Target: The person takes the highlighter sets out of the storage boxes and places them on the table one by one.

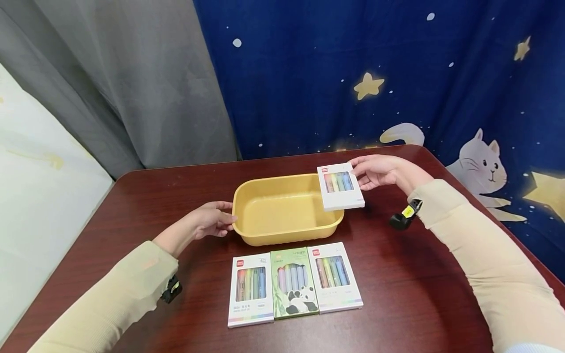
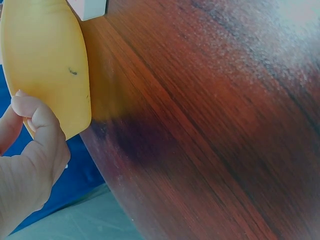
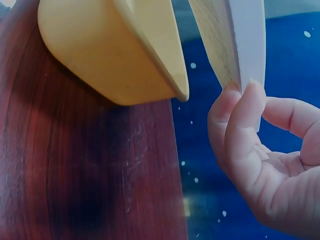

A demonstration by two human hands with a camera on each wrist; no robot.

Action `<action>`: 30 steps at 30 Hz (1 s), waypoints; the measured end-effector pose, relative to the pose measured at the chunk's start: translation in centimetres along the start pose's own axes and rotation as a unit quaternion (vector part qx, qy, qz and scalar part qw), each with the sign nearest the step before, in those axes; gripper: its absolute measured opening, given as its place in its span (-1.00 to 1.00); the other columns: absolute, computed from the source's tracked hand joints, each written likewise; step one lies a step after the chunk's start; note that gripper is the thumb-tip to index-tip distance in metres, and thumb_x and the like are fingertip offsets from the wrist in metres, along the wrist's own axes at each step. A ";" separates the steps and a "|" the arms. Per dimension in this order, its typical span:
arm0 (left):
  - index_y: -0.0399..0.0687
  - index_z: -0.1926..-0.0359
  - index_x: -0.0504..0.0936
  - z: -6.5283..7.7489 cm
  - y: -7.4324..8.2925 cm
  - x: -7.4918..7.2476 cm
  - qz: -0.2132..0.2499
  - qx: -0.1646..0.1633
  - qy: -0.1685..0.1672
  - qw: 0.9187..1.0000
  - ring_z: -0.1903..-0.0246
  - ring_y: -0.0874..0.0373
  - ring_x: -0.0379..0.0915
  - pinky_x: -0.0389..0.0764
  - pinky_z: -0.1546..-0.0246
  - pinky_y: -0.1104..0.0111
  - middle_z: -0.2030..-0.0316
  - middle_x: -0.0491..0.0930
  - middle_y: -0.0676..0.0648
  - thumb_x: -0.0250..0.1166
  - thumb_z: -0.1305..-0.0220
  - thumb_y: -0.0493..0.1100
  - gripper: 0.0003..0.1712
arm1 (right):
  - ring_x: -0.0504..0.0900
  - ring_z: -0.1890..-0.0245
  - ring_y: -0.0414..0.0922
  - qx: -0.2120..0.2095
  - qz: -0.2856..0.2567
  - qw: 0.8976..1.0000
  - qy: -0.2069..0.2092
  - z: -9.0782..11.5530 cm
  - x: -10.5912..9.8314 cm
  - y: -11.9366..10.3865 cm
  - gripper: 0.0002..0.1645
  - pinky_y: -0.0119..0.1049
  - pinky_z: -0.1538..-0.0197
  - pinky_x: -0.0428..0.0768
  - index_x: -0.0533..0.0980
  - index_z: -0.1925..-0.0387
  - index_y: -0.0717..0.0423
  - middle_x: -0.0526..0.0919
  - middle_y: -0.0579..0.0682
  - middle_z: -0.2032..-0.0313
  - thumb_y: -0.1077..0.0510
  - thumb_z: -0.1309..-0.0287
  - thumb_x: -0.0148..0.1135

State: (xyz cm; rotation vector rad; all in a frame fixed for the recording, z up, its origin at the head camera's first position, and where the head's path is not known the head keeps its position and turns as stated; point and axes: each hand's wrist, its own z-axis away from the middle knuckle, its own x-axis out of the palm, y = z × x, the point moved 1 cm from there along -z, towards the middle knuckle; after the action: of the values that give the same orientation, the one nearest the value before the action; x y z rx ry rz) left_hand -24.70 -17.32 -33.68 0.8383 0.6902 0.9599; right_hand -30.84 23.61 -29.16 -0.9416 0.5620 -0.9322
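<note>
My right hand [image 1: 375, 170] pinches a white box of highlighters [image 1: 342, 200] by its right edge, holding it above the right end of a yellow plastic basin [image 1: 282, 236]. In the right wrist view, thumb and fingers grip the box [image 3: 247, 40] beside the basin wall [image 3: 100, 55]. At the basin's left end my left hand [image 1: 212, 220] pinches the rim; the left wrist view shows thumb and finger on the yellow edge [image 2: 55, 65]. Through the held box's window, red, yellow, green and blue pens show.
In front of the basin, a white highlighter box [image 1: 250, 314], a green panda box [image 1: 280, 301] and another white box [image 1: 335, 296] lie side by side. They rest on a dark red wooden table [image 1: 410, 294]. Grey [image 1: 176, 98] and blue starry curtains [image 1: 300, 88] hang behind it.
</note>
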 end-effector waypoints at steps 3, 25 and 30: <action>-0.30 -0.33 -0.01 0.0 0.0 0.0 0.000 -0.001 0.000 1.000 0.54 0.26 0.43 0.48 0.51 0.49 0.50 0.48 -0.02 0.05 -0.30 -0.32 -0.35 | 0.61 0.43 -0.13 0.002 -0.002 1.000 0.002 0.3 -0.5 0.4 -0.68 -0.36 0.36 0.60 0.17 -0.05 0.08 0.60 0.00 0.34 0.31 -0.28 -0.14; -0.30 -0.32 -0.01 0.0 0.1 0.3 0.000 -0.004 0.000 1.000 0.56 0.27 0.42 0.47 0.52 0.49 0.51 0.49 -0.01 0.05 -0.29 -0.33 -0.35 | 0.63 0.35 -0.12 -0.011 -0.039 0.999 -0.009 2.5 -2.9 3.5 -0.74 -0.35 0.34 0.61 0.25 0.03 -0.02 0.61 0.00 0.31 0.30 -0.31 -0.17; -0.31 -0.33 -0.02 0.0 0.1 0.2 0.001 -0.002 -0.003 1.000 0.55 0.28 0.43 0.47 0.52 0.49 0.51 0.49 -0.01 0.04 -0.29 -0.34 -0.35 | 0.63 0.31 -0.11 -0.014 -0.049 0.999 -0.018 3.2 -3.5 4.3 -0.77 -0.33 0.30 0.62 0.27 0.05 -0.03 0.61 0.01 0.28 0.28 -0.33 -0.17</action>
State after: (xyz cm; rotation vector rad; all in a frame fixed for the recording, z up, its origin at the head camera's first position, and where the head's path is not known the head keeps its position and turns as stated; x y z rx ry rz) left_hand -24.63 -17.08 -33.57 0.8388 0.6820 0.9585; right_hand -28.37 29.11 -31.25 -1.0157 0.5032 -0.9961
